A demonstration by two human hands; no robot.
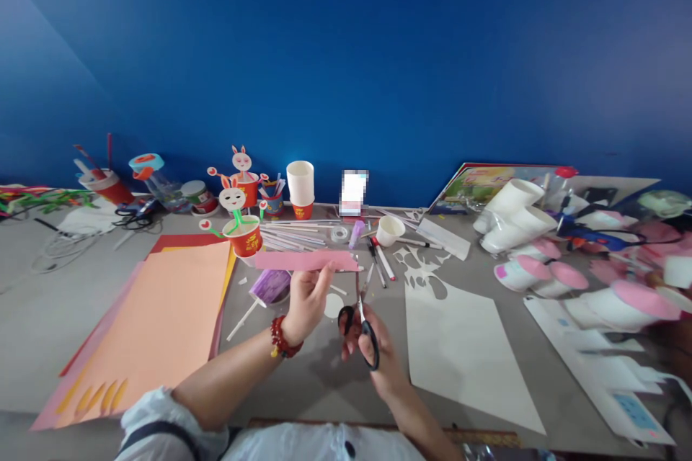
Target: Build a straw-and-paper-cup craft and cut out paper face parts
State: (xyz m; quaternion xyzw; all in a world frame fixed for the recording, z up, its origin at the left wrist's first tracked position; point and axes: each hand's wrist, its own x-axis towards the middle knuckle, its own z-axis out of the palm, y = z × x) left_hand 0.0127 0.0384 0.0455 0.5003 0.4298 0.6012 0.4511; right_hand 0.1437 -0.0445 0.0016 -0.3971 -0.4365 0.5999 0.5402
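My left hand point(309, 299) pinches a long pink paper strip point(286, 261) and holds it up level above the table. In my right hand point(381, 349) is a pair of scissors point(361, 310) with black handles, its blades pointing up at the strip's right end. The blade tips are by the paper edge; whether they touch it I cannot tell. Behind the strip stands a red paper cup point(243, 239) with a white rabbit-faced figure on green stems. A purple roll point(270, 287) and a white paper disc point(334, 305) lie close to my left hand.
Stacked coloured paper sheets point(156, 310) lie at the left. On the right are a cut white sheet point(465, 353), a power strip point(600, 374) and several white cups with pink tops point(522, 270). Pens point(383, 259), a small white cup point(390, 230) and stacked cups point(300, 184) stand or lie toward the blue wall.
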